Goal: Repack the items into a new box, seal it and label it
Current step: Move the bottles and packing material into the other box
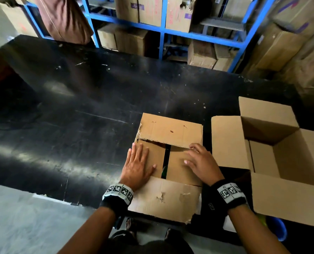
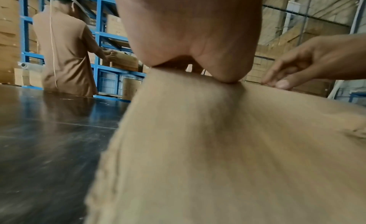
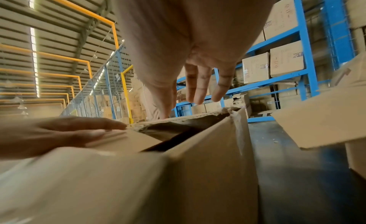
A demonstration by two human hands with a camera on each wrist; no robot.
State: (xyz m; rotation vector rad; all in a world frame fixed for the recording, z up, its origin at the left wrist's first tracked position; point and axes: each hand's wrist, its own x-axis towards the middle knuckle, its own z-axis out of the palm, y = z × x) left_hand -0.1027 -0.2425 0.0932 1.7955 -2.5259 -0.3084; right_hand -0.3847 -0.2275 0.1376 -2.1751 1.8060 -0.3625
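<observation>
Head view: worn box at the bench's near edge, new box open just right. Your left hand lies flat on its left flap.
Left wrist: palm pressed on cardboard.
Right wrist: your right hand, fingers straight, touching the far flap's edge

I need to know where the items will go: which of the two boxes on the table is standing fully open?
The clean box on the right: its flaps are spread and the inside shows. The worn box under both hands has its flaps folded down.
</observation>
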